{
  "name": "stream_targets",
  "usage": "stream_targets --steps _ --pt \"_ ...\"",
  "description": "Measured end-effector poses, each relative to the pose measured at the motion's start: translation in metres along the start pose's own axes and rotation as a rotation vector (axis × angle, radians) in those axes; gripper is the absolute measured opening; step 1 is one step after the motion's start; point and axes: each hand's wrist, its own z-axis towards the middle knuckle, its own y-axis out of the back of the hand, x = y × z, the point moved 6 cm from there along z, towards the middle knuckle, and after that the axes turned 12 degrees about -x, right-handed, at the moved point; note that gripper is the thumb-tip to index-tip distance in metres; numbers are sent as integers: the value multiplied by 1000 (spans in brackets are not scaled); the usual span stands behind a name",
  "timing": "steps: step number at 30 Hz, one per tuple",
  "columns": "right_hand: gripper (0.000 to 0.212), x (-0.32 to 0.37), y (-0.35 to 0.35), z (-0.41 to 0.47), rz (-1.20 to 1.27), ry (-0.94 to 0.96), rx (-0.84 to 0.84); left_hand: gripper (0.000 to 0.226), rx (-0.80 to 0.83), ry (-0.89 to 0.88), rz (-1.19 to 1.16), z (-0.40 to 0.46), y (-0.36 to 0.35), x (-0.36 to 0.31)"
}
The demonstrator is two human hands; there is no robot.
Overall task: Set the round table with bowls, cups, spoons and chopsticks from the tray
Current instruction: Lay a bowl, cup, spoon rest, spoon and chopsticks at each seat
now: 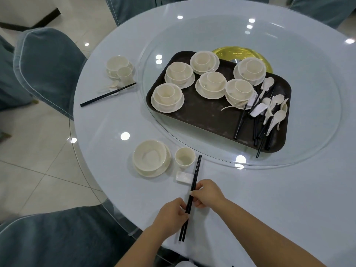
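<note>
Round glass-topped worktop (269, 199) seen from above. Near centre, both hands pinch one pair of black chopsticks (194, 182): the left hand (171, 214) grips the near part of the shafts, the right hand (207, 193) the middle. The far part of the pair rests on a white chopstick rest (182, 177). Just left of it stand a cup (184, 157) and a bowl on a saucer (151, 158). At far left lies a second place setting (119, 71) with its own black chopsticks (107, 95). On the glass turntable (308, 141), a dark tray (208, 116) carries six bowl-and-cup stacks (212, 83); spoons (273, 112) and loose chopsticks (260, 132) lie heaped at its right end.
</note>
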Motion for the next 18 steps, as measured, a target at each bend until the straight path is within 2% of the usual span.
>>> stream_targets --steps 4,9,18 --pt "18 -3 1 0 12 -14 -3 10 -35 -62 92 4 0 -4" --pt "11 -4 -1 0 12 -9 2 14 -54 -100 182 7 -4 -8" --pt "14 -8 -7 -1 -29 2 23 15 -57 -124 254 9 -4 -12"
